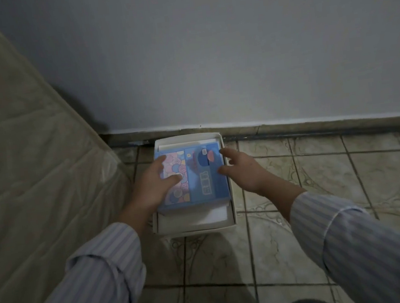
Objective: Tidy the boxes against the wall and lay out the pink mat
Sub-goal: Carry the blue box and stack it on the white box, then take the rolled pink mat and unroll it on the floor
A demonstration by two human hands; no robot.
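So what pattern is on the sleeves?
Pale blue and white stripes on both sleeves, seen in the head view.

A dim corner of my room, by the wall.
Ahead of me a plain pale wall [231,46] meets a worn skirting strip [316,124]; below, beige patterned floor tiles [324,186] with dark grout; on my left a quilted beige mattress [17,148] leans up.

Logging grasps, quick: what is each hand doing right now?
Left hand: open, fingers spread flat on the blue box.
Right hand: open, touching the box's right edge.
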